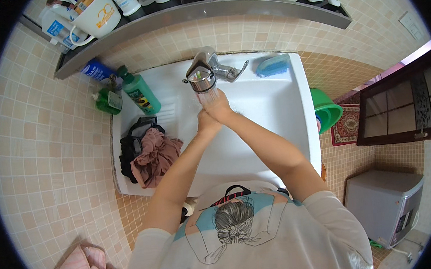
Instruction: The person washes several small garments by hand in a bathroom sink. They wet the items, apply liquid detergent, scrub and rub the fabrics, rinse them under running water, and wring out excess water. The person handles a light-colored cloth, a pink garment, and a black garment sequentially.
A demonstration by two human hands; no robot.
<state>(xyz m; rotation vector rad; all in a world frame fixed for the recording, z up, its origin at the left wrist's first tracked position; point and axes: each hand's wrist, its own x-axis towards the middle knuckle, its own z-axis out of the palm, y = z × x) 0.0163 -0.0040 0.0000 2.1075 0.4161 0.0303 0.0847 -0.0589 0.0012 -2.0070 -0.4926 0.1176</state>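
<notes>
Water runs from the chrome faucet [201,77] over my two hands, which touch each other above the white sink basin [275,130]. My right hand [218,106] lies over my left hand [207,120], directly under the spout. Their fingers are partly hidden by the water and the faucet head, so whether they are closed cannot be told; no held object shows. Left of my hands, a heap of dusty-pink cloth [155,157] rests against black garments [128,155] on the sink's ribbed ledge. A green bottle [141,94] lies behind the cloth. A blue scrubbing brush [273,66] sits at the back right corner.
Above the sink runs a shelf [207,10] with a white mug [97,19] and several bottles. A green pump bottle [109,101] stands by the left rim. A green plastic basin [324,110] is beyond the right rim, and a grey washing machine [383,205] stands at the lower right.
</notes>
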